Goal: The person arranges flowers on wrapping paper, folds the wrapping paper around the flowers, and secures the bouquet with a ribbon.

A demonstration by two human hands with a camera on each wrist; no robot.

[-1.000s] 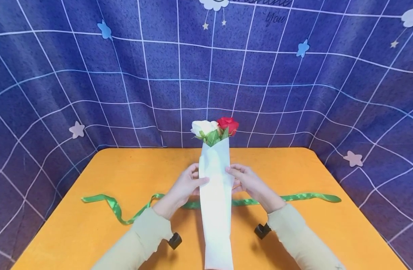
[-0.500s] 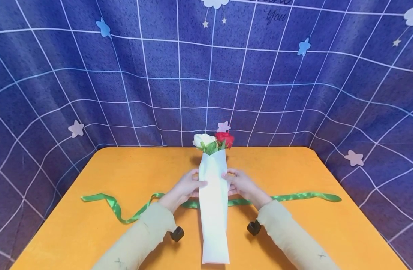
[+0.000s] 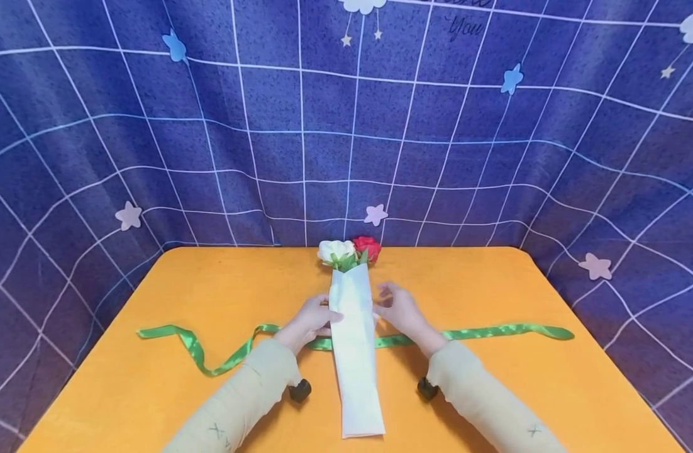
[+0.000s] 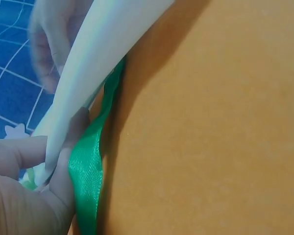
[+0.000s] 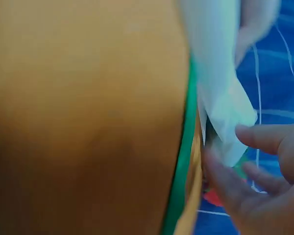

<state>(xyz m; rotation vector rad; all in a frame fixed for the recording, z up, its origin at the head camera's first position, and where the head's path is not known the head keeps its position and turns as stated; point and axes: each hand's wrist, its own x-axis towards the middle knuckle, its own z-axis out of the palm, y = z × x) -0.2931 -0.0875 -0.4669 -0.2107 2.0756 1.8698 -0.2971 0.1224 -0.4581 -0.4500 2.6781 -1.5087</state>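
Observation:
A bouquet wrapped in white paper (image 3: 353, 358) stands out in the middle of the head view, with a white rose (image 3: 334, 251) and a red rose (image 3: 367, 248) showing at its far end. My left hand (image 3: 312, 319) pinches the wrapper's left edge, thumb on top; the left wrist view shows this pinch on the paper (image 4: 95, 58). My right hand (image 3: 402, 313) is at the wrapper's right edge with its fingers spread apart. In the right wrist view its thumb is close to the paper (image 5: 215, 54); contact is hard to tell. Beneath the bouquet runs a green satin ribbon (image 3: 499, 331).
The orange table (image 3: 222, 277) bears the ribbon, whose wavy left end (image 3: 196, 352) lies left of my left arm. A blue curtain (image 3: 267, 151) with white grid lines hangs behind and at both sides. Black wrist devices (image 3: 300, 390) sit under both sleeves.
The bouquet has come down and back toward me, its roses now lower against the table's far edge. My right fingers have let go of the paper; my left hand keeps its hold.

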